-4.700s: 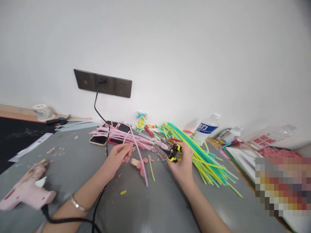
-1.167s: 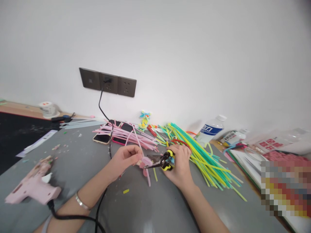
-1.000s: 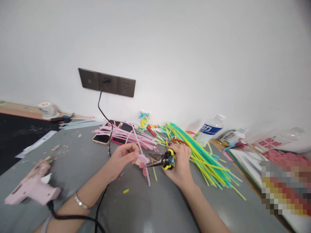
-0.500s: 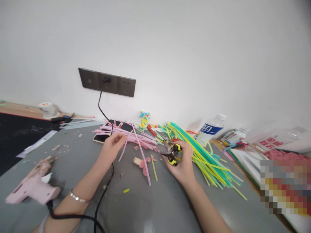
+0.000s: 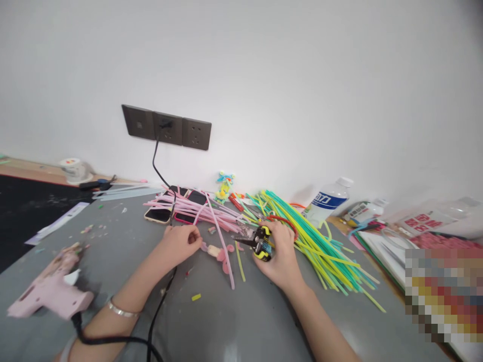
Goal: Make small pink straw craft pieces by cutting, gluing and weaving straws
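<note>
My left hand (image 5: 179, 244) rests on the grey table (image 5: 234, 322) with its fingers curled in a pinch on the end of a small pink craft piece (image 5: 218, 252). My right hand (image 5: 278, 254) grips yellow-and-black cutters (image 5: 259, 242), whose jaws point left toward that piece and stop a little short of it. A long pink pipe cleaner (image 5: 222, 246) lies between the hands. Beside it lies a short yellow-green one (image 5: 239, 260).
A pink glue gun (image 5: 51, 292) lies at the left, its black cord (image 5: 153, 322) running under my left arm. Two phones (image 5: 163, 213) and pink pipe cleaners (image 5: 188, 207) lie behind. Green and yellow pipe cleaners (image 5: 320, 241), a water bottle (image 5: 327, 199) and books (image 5: 381, 247) are at the right.
My left hand let go of the pink piece, reached back to the pink pile, then came forward to the piece again. My right hand drew the cutters back and now points them left again.
</note>
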Demonstrator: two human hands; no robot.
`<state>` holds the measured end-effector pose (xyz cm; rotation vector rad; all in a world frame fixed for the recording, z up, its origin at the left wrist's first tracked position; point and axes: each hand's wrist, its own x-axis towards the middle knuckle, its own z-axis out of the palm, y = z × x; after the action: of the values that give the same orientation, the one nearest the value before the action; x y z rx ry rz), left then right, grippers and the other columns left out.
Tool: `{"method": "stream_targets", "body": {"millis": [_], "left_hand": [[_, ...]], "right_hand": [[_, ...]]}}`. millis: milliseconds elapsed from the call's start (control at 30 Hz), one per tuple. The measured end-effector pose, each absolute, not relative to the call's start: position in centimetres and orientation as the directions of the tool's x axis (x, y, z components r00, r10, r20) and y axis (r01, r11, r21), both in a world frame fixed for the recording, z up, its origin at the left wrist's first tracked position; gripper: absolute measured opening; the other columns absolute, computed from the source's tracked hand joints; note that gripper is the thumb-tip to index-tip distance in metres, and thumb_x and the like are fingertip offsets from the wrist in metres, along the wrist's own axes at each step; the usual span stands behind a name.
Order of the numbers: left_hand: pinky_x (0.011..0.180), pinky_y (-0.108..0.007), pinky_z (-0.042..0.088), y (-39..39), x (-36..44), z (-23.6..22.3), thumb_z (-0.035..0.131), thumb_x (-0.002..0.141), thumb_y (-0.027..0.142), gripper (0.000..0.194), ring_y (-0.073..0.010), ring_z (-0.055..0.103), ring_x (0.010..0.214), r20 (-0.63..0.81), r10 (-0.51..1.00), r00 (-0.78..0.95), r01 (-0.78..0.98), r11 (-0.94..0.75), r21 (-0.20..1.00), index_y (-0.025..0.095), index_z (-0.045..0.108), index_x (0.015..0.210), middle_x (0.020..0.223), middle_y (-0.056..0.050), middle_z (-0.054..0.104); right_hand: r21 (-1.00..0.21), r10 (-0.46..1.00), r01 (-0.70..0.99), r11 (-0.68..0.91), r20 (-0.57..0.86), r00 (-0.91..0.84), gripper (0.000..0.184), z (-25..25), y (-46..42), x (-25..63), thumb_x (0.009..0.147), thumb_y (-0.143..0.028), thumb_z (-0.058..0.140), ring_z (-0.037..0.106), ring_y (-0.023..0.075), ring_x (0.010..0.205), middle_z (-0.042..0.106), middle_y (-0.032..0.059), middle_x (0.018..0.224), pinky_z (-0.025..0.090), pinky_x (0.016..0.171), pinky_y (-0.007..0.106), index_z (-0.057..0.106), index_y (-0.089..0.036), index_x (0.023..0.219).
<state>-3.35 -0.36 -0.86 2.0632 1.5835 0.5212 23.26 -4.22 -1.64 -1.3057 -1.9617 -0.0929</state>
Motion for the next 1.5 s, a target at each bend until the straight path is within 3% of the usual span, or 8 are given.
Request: {"method": "stream_targets", "body": {"millis": [200,467,633,833,1067,1167,1367,1500], "left_hand": [[0.065,-0.029,0.035,0.2,-3.7,-1.4,0.053,0.085,0.032,0.022,-0.0212,0.062,0.066,0.082,0.975,0.208,0.790,-0.217,0.573,0.021,0.067,0.072,0.070,-0.003,0.072],[0.063,-0.028,0.040,0.5,-3.8,-0.8,0.055,0.084,0.030,0.016,-0.0178,0.055,0.063,0.304,0.947,0.106,0.593,-0.306,0.745,0.019,0.067,0.082,0.073,-0.003,0.069],[0.068,-0.027,0.044,-0.6,-2.5,0.3,0.053,0.089,0.040,0.031,-0.0209,0.062,0.079,0.170,0.930,0.325,0.253,-0.259,0.932,0.018,0.075,0.090,0.087,-0.006,0.074],[0.063,-0.026,0.041,-1.3,-2.0,0.2,0.044,0.094,0.046,0.044,-0.0169,0.054,0.069,0.078,0.908,0.411,0.099,-0.130,0.987,0.018,0.078,0.094,0.080,-0.004,0.069],[0.070,-0.029,0.043,0.0,-3.2,-0.6,0.053,0.087,0.024,0.023,-0.0207,0.061,0.076,0.281,0.949,0.144,0.520,-0.314,0.794,0.020,0.075,0.091,0.089,-0.005,0.074],[0.080,-0.032,0.044,0.8,-3.4,-1.6,0.055,0.086,0.020,0.020,-0.0235,0.063,0.086,0.345,0.914,0.213,0.633,-0.398,0.665,0.021,0.075,0.091,0.092,-0.006,0.074],[0.083,-0.036,0.041,2.0,-1.8,-2.1,0.068,0.084,0.030,0.013,-0.0260,0.062,0.091,0.224,0.921,0.318,0.772,-0.388,0.503,0.023,0.078,0.090,0.092,-0.006,0.075],[0.081,-0.037,0.039,2.2,-1.1,-2.3,0.072,0.079,0.021,0.007,-0.0261,0.060,0.088,0.187,0.932,0.310,0.806,-0.362,0.468,0.024,0.077,0.082,0.087,-0.003,0.075]], "right_hand": [[-0.333,0.769,0.818,0.469,0.608,-0.194,0.053,-1.7,-4.2,23.2,0.069,-0.018,0.061,0.057,0.0309,0.100,0.059,0.0071,0.103,0.036,0.089,0.044,0.048,-0.024,0.119],[-0.318,0.771,0.844,0.432,0.615,-0.163,0.054,-1.9,-4.1,23.3,0.069,-0.018,0.062,0.055,0.0323,0.101,0.059,0.0083,0.103,0.037,0.089,0.046,0.048,-0.023,0.121],[-0.268,0.750,0.845,0.462,0.626,-0.212,0.056,-1.7,-4.4,22.8,0.067,-0.018,0.063,0.055,0.0316,0.100,0.058,0.0077,0.103,0.035,0.090,0.045,0.048,-0.024,0.121],[-0.243,0.738,0.840,0.486,0.629,-0.245,0.057,-1.6,-4.5,22.5,0.067,-0.016,0.062,0.055,0.0306,0.099,0.057,0.0075,0.102,0.035,0.089,0.045,0.048,-0.024,0.121],[-0.253,0.748,0.879,0.403,0.645,-0.157,0.056,-1.8,-4.3,22.9,0.070,-0.020,0.064,0.053,0.0329,0.101,0.058,0.0087,0.105,0.035,0.090,0.047,0.046,-0.024,0.123],[-0.264,0.745,0.883,0.388,0.654,-0.132,0.055,-1.9,-4.3,23.0,0.070,-0.019,0.064,0.054,0.0326,0.099,0.058,0.0084,0.103,0.035,0.090,0.047,0.047,-0.025,0.122],[-0.274,0.755,0.882,0.384,0.643,-0.129,0.055,-2.1,-4.3,22.7,0.070,-0.020,0.065,0.054,0.0318,0.100,0.059,0.0085,0.105,0.036,0.090,0.045,0.048,-0.023,0.122],[-0.269,0.762,0.887,0.376,0.635,-0.131,0.056,-2.2,-4.3,22.7,0.069,-0.019,0.064,0.054,0.0313,0.100,0.059,0.0084,0.106,0.036,0.090,0.044,0.048,-0.023,0.122]]}}
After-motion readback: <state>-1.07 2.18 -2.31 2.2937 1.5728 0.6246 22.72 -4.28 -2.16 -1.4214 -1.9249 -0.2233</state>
